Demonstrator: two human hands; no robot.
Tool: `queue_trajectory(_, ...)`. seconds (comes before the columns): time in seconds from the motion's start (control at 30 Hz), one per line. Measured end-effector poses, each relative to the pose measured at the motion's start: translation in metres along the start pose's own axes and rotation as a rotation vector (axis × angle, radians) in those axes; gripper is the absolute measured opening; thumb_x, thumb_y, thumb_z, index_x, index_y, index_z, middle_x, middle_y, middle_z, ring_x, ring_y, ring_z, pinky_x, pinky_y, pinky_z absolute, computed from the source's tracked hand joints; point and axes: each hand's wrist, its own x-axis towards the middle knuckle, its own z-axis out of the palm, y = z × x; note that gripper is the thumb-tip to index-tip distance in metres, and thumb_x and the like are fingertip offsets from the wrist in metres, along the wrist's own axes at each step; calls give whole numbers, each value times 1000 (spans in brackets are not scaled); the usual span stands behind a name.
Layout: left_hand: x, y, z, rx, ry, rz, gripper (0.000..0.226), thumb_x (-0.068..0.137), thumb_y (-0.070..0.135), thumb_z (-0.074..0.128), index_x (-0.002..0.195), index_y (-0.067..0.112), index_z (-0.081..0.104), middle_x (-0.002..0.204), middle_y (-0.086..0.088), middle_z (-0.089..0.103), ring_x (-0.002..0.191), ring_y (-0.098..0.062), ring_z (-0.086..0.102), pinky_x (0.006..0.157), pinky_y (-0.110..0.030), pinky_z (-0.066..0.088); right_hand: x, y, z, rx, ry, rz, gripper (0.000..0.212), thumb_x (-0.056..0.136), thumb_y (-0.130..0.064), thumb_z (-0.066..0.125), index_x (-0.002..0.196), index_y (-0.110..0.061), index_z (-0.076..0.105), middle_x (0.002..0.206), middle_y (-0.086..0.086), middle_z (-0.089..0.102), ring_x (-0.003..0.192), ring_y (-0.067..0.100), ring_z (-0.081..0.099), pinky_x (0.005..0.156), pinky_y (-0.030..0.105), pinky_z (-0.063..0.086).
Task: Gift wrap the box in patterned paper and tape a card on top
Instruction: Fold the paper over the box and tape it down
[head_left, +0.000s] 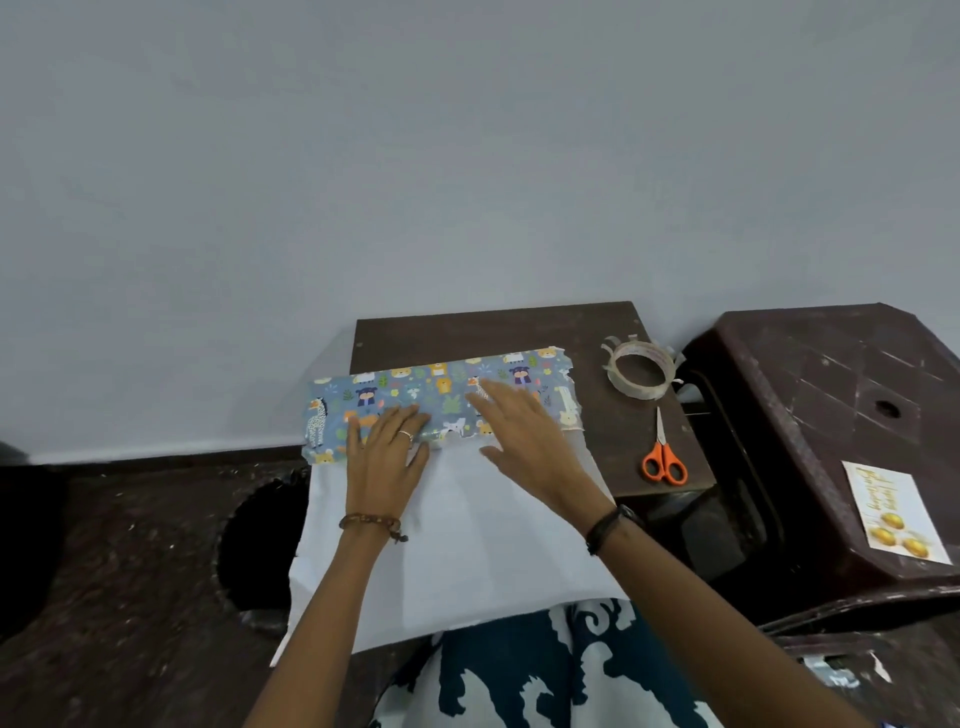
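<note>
A sheet of wrapping paper lies on a small dark table (493, 325), white side (467, 545) up toward me. Its far edge is folded over, showing a blue animal pattern (431, 387); the box underneath is hidden. My left hand (384, 457) lies flat with straight fingers on the patterned fold's near edge, left of centre. My right hand (524, 431) presses flat on the fold further right, fingers spread. A white card with gold print (896, 512) lies on a brown plastic stool (831, 405) at the right.
A roll of clear tape (640, 370) sits at the table's far right corner, and orange-handled scissors (663, 452) lie nearer on its right edge. The white paper hangs over the table's front onto my lap. A grey wall stands right behind the table.
</note>
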Motion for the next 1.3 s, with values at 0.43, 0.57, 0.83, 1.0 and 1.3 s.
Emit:
queue_trajectory(0.43, -27, 31, -21, -765, 367, -1251, 64, 80, 11, 70, 131, 11, 32, 121, -7, 53, 73, -26, 59, 83, -41, 47, 31, 0, 4, -46, 43, -65, 23, 73, 7, 64, 92, -4, 70, 85, 11, 72, 72, 33, 66, 71, 35, 50)
queue_trajectory(0.57, -23, 15, -21, -781, 302, -1211, 84, 79, 22, 72, 141, 24, 16, 138, 7, 49, 65, -23, 65, 84, -40, 50, 30, -1, 4, -45, 34, -68, 23, 74, 6, 64, 93, -5, 71, 86, 11, 72, 72, 34, 66, 70, 34, 51)
queue_trajectory(0.83, -20, 15, -17, -673, 258, -1253, 89, 74, 34, 75, 141, 27, 17, 130, 1, 57, 91, -28, 68, 80, -37, 42, 28, 1, 1, -113, -40, -100, 30, 96, -9, 40, 116, -10, 63, 108, 8, 67, 97, 29, 63, 79, 33, 48)
queue_trajectory(1.0, -21, 11, -11, -634, 258, -1259, 88, 72, 42, 75, 139, 28, 19, 118, -2, 65, 90, -29, 67, 77, -36, 41, 19, 2, 3, -81, -34, -125, 25, 89, -11, 50, 104, -7, 70, 94, 12, 68, 84, 30, 65, 68, 33, 50)
queue_trajectory(1.3, -20, 11, -12, -584, 271, -1265, 84, 74, 41, 73, 138, 27, 22, 86, -4, 71, 88, -27, 67, 78, -34, 41, 17, -4, 3, -26, 27, -45, 23, 86, -26, 54, 79, -17, 74, 77, -1, 70, 70, 21, 66, 67, 31, 51)
